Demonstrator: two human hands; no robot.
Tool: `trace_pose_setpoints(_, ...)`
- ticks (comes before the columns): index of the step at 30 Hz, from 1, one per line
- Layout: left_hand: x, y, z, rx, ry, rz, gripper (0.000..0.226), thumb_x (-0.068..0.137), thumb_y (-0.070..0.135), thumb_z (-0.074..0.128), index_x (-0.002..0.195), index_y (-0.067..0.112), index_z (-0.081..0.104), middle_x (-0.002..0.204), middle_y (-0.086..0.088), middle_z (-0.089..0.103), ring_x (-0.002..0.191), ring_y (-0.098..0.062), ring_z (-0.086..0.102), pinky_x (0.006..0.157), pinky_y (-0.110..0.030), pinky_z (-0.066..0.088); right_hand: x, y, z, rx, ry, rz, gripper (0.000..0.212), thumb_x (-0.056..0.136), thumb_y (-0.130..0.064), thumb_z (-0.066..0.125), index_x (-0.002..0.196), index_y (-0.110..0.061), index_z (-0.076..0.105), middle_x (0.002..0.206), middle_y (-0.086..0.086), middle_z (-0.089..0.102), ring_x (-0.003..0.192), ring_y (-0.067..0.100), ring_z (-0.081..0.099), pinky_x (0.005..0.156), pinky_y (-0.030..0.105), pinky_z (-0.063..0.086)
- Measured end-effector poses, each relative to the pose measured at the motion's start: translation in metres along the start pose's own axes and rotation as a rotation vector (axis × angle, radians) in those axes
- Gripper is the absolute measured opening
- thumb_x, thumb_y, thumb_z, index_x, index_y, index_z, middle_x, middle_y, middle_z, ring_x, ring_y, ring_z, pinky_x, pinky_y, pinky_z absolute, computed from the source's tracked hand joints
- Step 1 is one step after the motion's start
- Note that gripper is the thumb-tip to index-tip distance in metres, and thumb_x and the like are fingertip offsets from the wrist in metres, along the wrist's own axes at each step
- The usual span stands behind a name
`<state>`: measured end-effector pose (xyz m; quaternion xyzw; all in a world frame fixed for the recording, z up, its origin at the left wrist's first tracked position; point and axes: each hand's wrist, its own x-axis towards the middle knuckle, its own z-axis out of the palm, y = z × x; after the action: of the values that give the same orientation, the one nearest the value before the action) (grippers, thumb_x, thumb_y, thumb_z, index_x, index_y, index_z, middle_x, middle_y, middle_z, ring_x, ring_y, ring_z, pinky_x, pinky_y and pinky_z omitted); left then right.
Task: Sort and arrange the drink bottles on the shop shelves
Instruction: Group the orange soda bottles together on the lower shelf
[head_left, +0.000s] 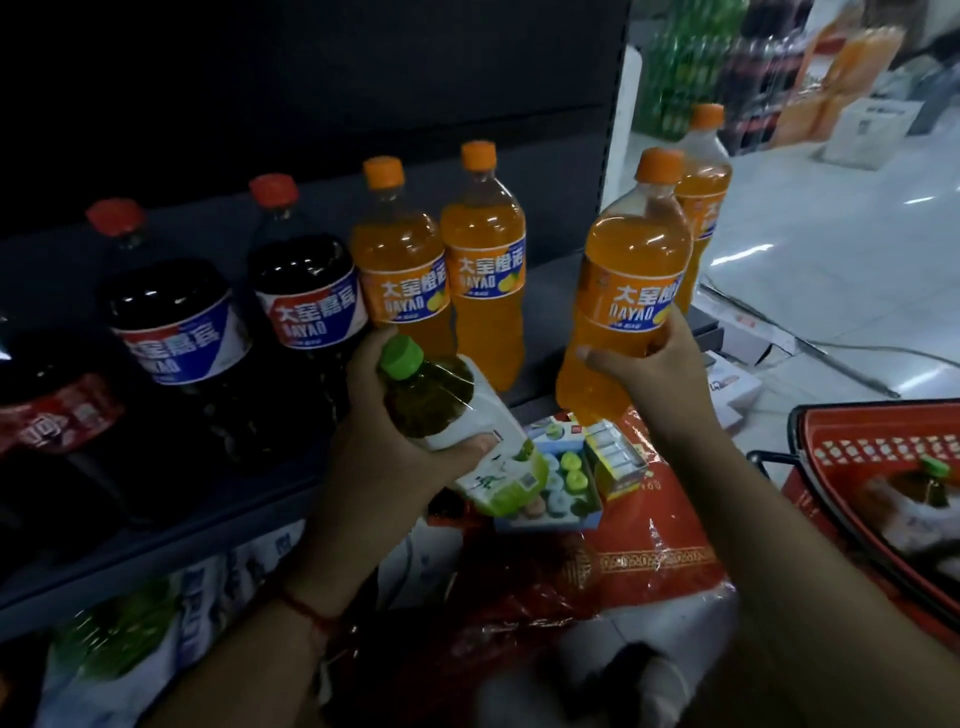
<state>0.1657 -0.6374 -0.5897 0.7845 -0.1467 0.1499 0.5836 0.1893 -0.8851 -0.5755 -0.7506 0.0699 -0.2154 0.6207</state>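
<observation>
- Gripping a tilted green-capped bottle (447, 410), the left hand (384, 441) hovered before the shelf (550, 291).
- The right hand (660, 364) clasped an upright orange bottle (623, 291) beside two shelved orange bottles (483, 260).

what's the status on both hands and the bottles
Left hand grips green-cap bottle, tilted. Right hand grips orange bottle, upright at the shelf edge. Gap beside two shelved orange bottles, nothing blocking it.
</observation>
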Motion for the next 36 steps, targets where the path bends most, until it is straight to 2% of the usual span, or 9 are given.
trace_pose_setpoints(5,0.001,-0.003,-0.010,-0.051,0.028,-0.041,0.111,0.050,0.035,0.095,0.139,0.050,0.030,0.137,0.017,0.052,0.121,-0.001,0.056,0.097,-0.034,0.053,0.041,-0.007,0.022,-0.054,-0.048,0.007,0.078,0.068,-0.022,0.085,0.135,-0.021,0.044,0.129,-0.003,0.059,0.117,0.015,0.056,0.096,0.038,0.047)
trace_pose_setpoints(15,0.003,0.000,-0.013,-0.120,0.051,-0.068,0.107,0.056,0.020,0.096,0.129,0.063,0.031,0.130,0.018,0.055,0.118,-0.007,0.058,0.093,-0.044,0.056,0.086,0.005,0.044,-0.128,-0.174,0.107,0.082,0.076,-0.024,0.080,0.143,-0.023,0.034,0.142,0.001,0.050,0.131,0.024,0.047,0.105,0.050,0.042)
trace_pose_setpoints(20,0.004,0.007,-0.014,-0.154,0.045,-0.073,0.106,0.058,0.015,0.095,0.129,0.061,0.031,0.127,0.021,0.056,0.113,-0.001,0.059,0.085,-0.025,0.055,0.066,-0.003,0.041,-0.140,-0.094,0.096,0.088,0.077,-0.031,0.079,0.149,-0.024,0.028,0.150,-0.001,0.042,0.138,0.022,0.039,0.107,0.049,0.040)
trace_pose_setpoints(22,0.004,0.012,-0.016,-0.190,0.050,-0.092,0.104,0.058,0.012,0.094,0.132,0.054,0.033,0.126,0.018,0.058,0.111,-0.001,0.061,0.082,-0.023,0.056,0.035,-0.014,0.033,-0.132,-0.003,0.011,0.077,0.082,-0.036,0.074,0.146,-0.026,0.032,0.147,-0.002,0.044,0.135,0.018,0.041,0.106,0.043,0.042)
trace_pose_setpoints(24,0.002,0.020,-0.020,-0.233,0.052,-0.117,0.100,0.059,0.010,0.092,0.124,0.059,0.035,0.121,0.018,0.061,0.107,0.000,0.064,0.079,-0.024,0.058,-0.001,-0.027,0.025,-0.195,-0.156,-0.031,0.059,0.086,-0.043,0.066,0.138,-0.027,0.043,0.133,-0.006,0.054,0.123,0.013,0.052,0.099,0.035,0.047)
trace_pose_setpoints(27,-0.001,0.038,-0.027,-0.281,0.004,-0.123,0.097,0.058,0.009,0.091,0.114,0.068,0.037,0.119,0.012,0.066,0.105,-0.006,0.067,0.075,-0.029,0.060,-0.036,-0.049,0.016,-0.208,-0.664,0.194,0.063,0.078,-0.062,0.063,0.132,-0.033,0.052,0.124,-0.008,0.064,0.114,0.012,0.062,0.100,0.037,0.048)
trace_pose_setpoints(31,0.001,0.068,-0.036,-0.337,-0.100,-0.099,0.104,0.047,0.024,0.098,0.128,0.057,0.040,0.121,0.000,0.068,0.106,-0.017,0.070,0.073,-0.033,0.061,-0.044,-0.073,-0.006,0.141,-0.826,0.486,0.062,0.077,-0.040,0.071,0.133,-0.019,0.054,0.125,0.004,0.067,0.114,0.020,0.064,0.092,0.033,0.053)
trace_pose_setpoints(34,0.006,0.097,-0.044,-0.356,-0.220,-0.067,0.102,0.047,0.026,0.093,0.130,0.057,0.041,0.119,-0.007,0.069,0.106,-0.026,0.070,0.077,-0.045,0.061,-0.048,-0.088,-0.022,0.240,-0.966,0.491,0.081,0.058,-0.044,0.089,0.127,-0.015,0.058,0.125,0.007,0.067,0.113,0.020,0.065,0.088,0.030,0.055)
trace_pose_setpoints(36,0.009,0.120,-0.050,-0.358,-0.320,-0.040,0.102,0.050,0.022,0.092,0.131,0.058,0.041,0.118,-0.005,0.071,0.105,-0.026,0.071,0.079,-0.045,0.060,-0.051,-0.098,-0.029,0.279,-1.071,0.491,0.079,0.051,-0.044,0.093,0.120,-0.017,0.066,0.120,0.005,0.070,0.110,0.018,0.066,0.089,0.031,0.054)
